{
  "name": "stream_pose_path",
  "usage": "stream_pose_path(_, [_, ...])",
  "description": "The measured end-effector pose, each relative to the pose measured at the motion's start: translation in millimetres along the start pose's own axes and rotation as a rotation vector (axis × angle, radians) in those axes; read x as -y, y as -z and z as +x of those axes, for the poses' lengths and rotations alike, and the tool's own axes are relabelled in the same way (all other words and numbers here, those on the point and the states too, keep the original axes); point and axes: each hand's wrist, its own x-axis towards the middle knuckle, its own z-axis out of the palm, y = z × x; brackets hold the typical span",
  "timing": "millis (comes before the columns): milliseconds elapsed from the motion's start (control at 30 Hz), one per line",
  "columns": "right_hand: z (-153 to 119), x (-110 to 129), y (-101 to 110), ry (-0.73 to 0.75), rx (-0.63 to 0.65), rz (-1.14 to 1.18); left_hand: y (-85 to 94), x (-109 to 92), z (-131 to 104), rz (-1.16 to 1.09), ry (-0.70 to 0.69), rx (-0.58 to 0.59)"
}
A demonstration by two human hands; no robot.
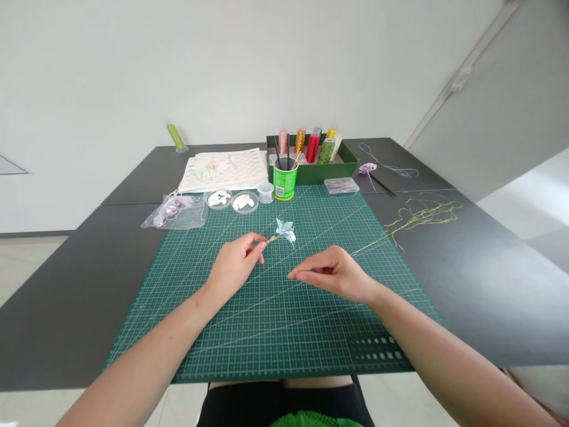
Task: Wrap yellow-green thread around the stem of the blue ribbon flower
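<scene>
My left hand (237,261) pinches the thin yellow-green stem of a small pale blue flower (285,230), whose petals point away to the right. Closer to me and to the right, my right hand (333,273) is closed, thumb against fingers, over the green cutting mat (275,320). Anything between those fingertips is too small to make out. Loose yellow-green thread (418,218) runs from the mat beside my right hand onto the dark table at the right.
Behind stand a green cup (285,184) of tools, a green box (311,174) with thread spools, papers (224,169), round dishes of white pieces (245,203) and a clear box (341,186). A plastic bag (178,212) lies left; a purple flower (367,168) lies right.
</scene>
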Motion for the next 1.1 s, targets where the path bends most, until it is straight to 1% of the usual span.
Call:
stream_pose_path(100, [-3,2,1,0.004,-0.077,0.062,-1.9,-5,-3,0.031,-0.023,0.074])
stream_pose_path(167, [-4,2,2,0.012,-0.106,0.088,-2.2,-9,-4,0.03,-0.027,0.113])
stream_pose_path(300, [-5,5,4,0.033,-0.136,0.104,-2.3,-12,-6,-0.014,-0.011,0.194])
stream_pose_path(433, [-5,7,3,0.045,-0.174,0.091,-2.8,-16,-9,-0.08,-0.008,0.33])
stream_pose_path(533, [-4,6,3,0.06,-0.187,0.077,-3.2,-19,-12,-0.079,-0.007,0.407])
stream_pose_path(700, [-3,3,4,0.068,-0.209,0.046,-3.9,-24,-15,-0.056,-0.034,0.494])
stream_pose_path(833, [-1,1,5,0.053,-0.242,-0.032,-5.4,-26,-18,-0.037,-0.113,0.526])
stream_pose_path(1100, [5,-9,7,0.011,-0.331,-0.072,-8.6,-25,-19,0.007,-0.189,0.472])
